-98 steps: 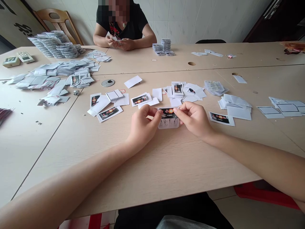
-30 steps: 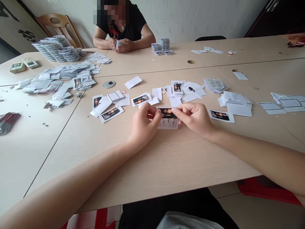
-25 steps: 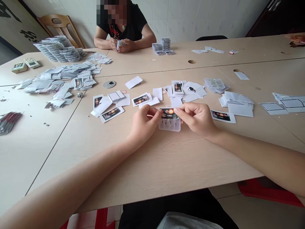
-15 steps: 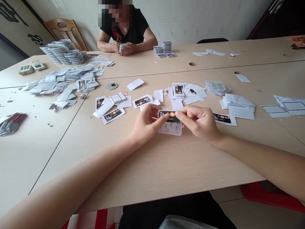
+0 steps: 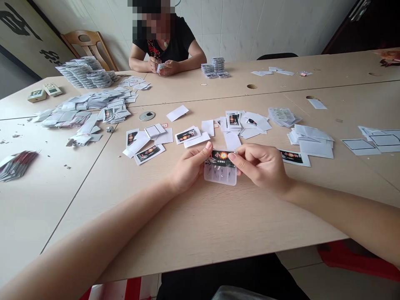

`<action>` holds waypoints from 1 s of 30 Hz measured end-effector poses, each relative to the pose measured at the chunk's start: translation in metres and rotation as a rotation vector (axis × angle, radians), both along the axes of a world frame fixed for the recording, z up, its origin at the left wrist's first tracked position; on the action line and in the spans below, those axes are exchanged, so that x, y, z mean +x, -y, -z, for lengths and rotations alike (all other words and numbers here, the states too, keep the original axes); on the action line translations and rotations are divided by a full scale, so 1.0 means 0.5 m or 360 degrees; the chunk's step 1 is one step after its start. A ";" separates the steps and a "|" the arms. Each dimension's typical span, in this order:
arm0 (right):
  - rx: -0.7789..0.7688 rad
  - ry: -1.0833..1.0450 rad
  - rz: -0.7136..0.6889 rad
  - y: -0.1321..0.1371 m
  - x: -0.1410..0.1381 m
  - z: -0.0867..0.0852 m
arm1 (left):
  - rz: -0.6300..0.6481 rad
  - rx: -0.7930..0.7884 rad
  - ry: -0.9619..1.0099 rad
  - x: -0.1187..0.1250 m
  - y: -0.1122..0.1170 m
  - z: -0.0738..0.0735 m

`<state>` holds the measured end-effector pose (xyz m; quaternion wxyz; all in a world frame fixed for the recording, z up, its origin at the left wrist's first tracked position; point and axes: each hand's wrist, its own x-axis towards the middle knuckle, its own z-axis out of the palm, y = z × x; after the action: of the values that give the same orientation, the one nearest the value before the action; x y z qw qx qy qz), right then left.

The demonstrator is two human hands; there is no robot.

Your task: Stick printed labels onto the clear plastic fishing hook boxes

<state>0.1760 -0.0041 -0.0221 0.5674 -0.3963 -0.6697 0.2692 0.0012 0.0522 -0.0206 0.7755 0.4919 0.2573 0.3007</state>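
Over a pale wood-grain table [image 5: 187, 229], the left hand [image 5: 188, 168] grips a clear, rectangular, black-labelled plastic box [image 5: 220, 174] by one side; the right hand [image 5: 264, 167] pinches the other.

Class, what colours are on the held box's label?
The label is mostly black with orange-yellow markings, shown best in the head view.

Clear case [image 5: 221, 174] held by left hand [image 5: 190, 167] and right hand [image 5: 265, 170]: 1. Printed card [image 5: 293, 157] just right of right hand: 1. Beyond left hand: grey disc [image 5: 144, 117] 1; farther off, calculator-like devices [image 5: 53, 89] 2, wooden chair [image 5: 93, 38] 1. Beyond both hands: person [image 5: 181, 39] 1.
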 end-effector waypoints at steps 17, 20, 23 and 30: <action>-0.0037 -0.0144 0.0057 -0.013 0.013 0.000 | 0.0249 0.0402 -0.0080 -0.018 -0.009 0.008; -0.0162 -0.0289 -0.0028 -0.019 0.016 0.004 | 0.0218 0.0472 -0.0110 -0.014 -0.010 0.012; -0.0500 -0.0479 -0.0245 -0.018 0.018 0.007 | 0.0227 0.0452 -0.0113 -0.012 -0.010 0.012; -0.0729 -0.0284 -0.0378 0.000 0.002 0.012 | 0.0294 0.0471 -0.0135 -0.011 -0.007 0.008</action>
<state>0.1770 -0.0042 -0.0280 0.4843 -0.4078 -0.5804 0.5121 -0.0043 0.0556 -0.0246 0.7075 0.6344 0.1963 0.2418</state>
